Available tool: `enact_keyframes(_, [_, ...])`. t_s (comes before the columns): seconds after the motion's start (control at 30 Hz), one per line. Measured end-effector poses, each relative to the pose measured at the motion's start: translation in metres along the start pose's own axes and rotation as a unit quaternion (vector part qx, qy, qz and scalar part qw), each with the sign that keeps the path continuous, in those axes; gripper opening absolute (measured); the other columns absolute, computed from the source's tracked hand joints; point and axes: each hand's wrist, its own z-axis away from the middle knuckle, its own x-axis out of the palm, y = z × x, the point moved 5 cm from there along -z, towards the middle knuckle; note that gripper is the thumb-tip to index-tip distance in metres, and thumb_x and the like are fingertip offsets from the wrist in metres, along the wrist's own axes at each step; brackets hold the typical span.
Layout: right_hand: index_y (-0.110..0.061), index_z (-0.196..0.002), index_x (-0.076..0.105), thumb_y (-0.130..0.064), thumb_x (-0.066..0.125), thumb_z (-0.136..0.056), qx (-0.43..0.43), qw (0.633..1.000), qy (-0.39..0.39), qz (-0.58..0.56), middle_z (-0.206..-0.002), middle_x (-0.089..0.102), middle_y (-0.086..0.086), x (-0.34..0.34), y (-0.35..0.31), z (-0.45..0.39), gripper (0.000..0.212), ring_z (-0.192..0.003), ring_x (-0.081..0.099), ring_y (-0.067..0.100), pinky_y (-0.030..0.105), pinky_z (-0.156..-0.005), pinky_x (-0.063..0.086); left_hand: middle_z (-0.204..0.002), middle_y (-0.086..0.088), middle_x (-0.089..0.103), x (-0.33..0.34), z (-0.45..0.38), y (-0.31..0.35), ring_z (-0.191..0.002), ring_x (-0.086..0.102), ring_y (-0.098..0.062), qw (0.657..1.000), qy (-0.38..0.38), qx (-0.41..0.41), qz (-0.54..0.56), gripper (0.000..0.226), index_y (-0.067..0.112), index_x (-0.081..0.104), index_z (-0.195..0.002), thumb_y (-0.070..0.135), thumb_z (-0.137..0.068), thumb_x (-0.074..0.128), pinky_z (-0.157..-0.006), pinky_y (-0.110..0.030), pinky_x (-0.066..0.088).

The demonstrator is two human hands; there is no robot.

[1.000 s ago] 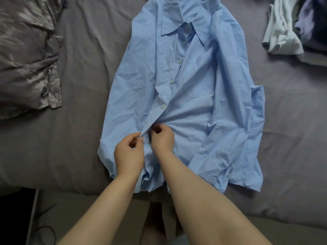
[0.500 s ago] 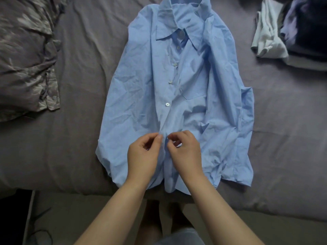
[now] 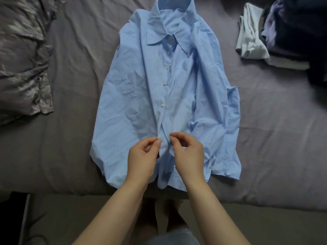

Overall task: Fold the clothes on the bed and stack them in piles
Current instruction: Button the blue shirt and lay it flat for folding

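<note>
Head view: blue shirt point(image 3: 134, 96) flat on bed point(image 3: 274, 135), placket between both pinching hands point(image 3: 165, 156).

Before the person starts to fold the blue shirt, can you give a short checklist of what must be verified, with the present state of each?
1. Blue shirt lies front up on the bed: ok.
2. Upper buttons closed down to the lowest visible button: ok.
3. Placket below it closed: not ok, it gapes where the left hand and right hand pinch its edges.
4. Whether another button sits under the fingers: cannot tell.
5. Fabric smooth: not ok, the right-side sleeve is bunched and wrinkled.
6. Hem on the bed: not ok, it hangs over the near edge.
</note>
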Motion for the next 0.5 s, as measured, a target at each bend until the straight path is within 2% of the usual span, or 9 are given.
enact_keyframes(0.03, [-0.02, -0.095, 0.07, -0.014, 0.06, -0.092, -0.053, 0.995, 0.038, 0.075, -0.096, 0.065, -0.006, -0.002, -0.003, 0.001, 0.012, -0.084, 0.061, 0.004, 0.019, -0.074, 0.05, -0.052, 0.011, 0.058, -0.001, 0.0, 0.001, -0.053, 0.053, 0.001, 1.0, 0.003, 0.005, 0.003, 0.009, 0.024, 0.067, -0.091, 0.017, -0.092, 0.062, -0.056, -0.013, 0.047])
enact_keyframes(0.1, [-0.014, -0.094, 0.068, -0.01, 0.06, -0.09, -0.176, 0.953, 0.092, 0.227, -0.094, 0.06, -0.001, 0.001, -0.012, 0.005, 0.01, -0.078, 0.06, 0.013, 0.03, -0.059, 0.049, -0.052, 0.012, 0.058, -0.002, -0.001, 0.003, -0.054, 0.054, 0.002, 1.0, 0.0, 0.011, 0.005, 0.011, 0.026, 0.065, -0.091, 0.016, -0.092, 0.062, -0.057, -0.012, 0.047])
enact_keyframes(0.17, [-0.011, -0.091, 0.067, -0.01, 0.06, -0.088, -0.232, 0.922, 0.067, 0.303, -0.09, 0.059, 0.003, 0.013, -0.012, 0.005, 0.008, -0.073, 0.06, 0.021, 0.034, -0.051, 0.047, -0.066, 0.014, 0.066, -0.001, 0.0, 0.004, -0.064, 0.061, 0.003, 1.0, 0.002, 0.018, 0.002, 0.015, 0.029, 0.066, -0.091, 0.015, -0.091, 0.062, -0.063, -0.011, 0.048])
enact_keyframes(0.23, [-0.013, -0.094, 0.067, -0.013, 0.058, -0.091, -0.2, 0.945, 0.008, 0.257, -0.094, 0.059, 0.0, 0.02, -0.01, 0.002, 0.009, -0.08, 0.06, 0.016, 0.032, -0.064, 0.05, -0.083, 0.015, 0.069, -0.001, 0.001, 0.006, -0.078, 0.064, 0.006, 0.999, 0.01, 0.039, -0.024, 0.02, 0.03, 0.067, -0.089, 0.01, -0.091, 0.061, -0.068, -0.008, 0.048])
enact_keyframes(0.3, [-0.016, -0.095, 0.069, -0.015, 0.06, -0.091, -0.14, 0.977, -0.02, 0.158, -0.095, 0.06, -0.005, 0.019, -0.007, 0.0, 0.01, -0.084, 0.057, 0.006, 0.021, -0.076, 0.047, -0.087, 0.019, 0.065, 0.0, 0.003, 0.01, -0.08, 0.06, 0.015, 0.997, 0.016, 0.057, -0.053, 0.02, 0.026, 0.067, -0.093, 0.007, -0.091, 0.059, -0.068, -0.002, 0.044])
enact_keyframes(0.4, [-0.019, -0.091, 0.07, -0.013, 0.064, -0.089, -0.064, 0.996, -0.021, 0.06, -0.09, 0.065, -0.007, 0.015, -0.004, -0.002, 0.009, -0.084, 0.06, 0.002, 0.012, -0.076, 0.046, -0.086, 0.019, 0.065, 0.003, 0.005, 0.013, -0.081, 0.061, 0.01, 0.995, 0.02, 0.068, -0.068, 0.022, 0.029, 0.064, -0.09, 0.008, -0.092, 0.058, -0.068, -0.002, 0.044])
enact_keyframes(0.5, [-0.019, -0.086, 0.071, -0.01, 0.069, -0.085, 0.045, 0.996, -0.041, -0.063, -0.082, 0.071, -0.005, 0.015, 0.004, -0.006, 0.009, -0.079, 0.067, 0.006, 0.019, -0.077, 0.053, -0.073, 0.011, 0.069, 0.004, 0.003, 0.013, -0.072, 0.065, 0.002, 0.996, 0.034, 0.066, -0.047, 0.014, 0.03, 0.065, -0.084, 0.017, -0.09, 0.063, -0.063, -0.007, 0.047])
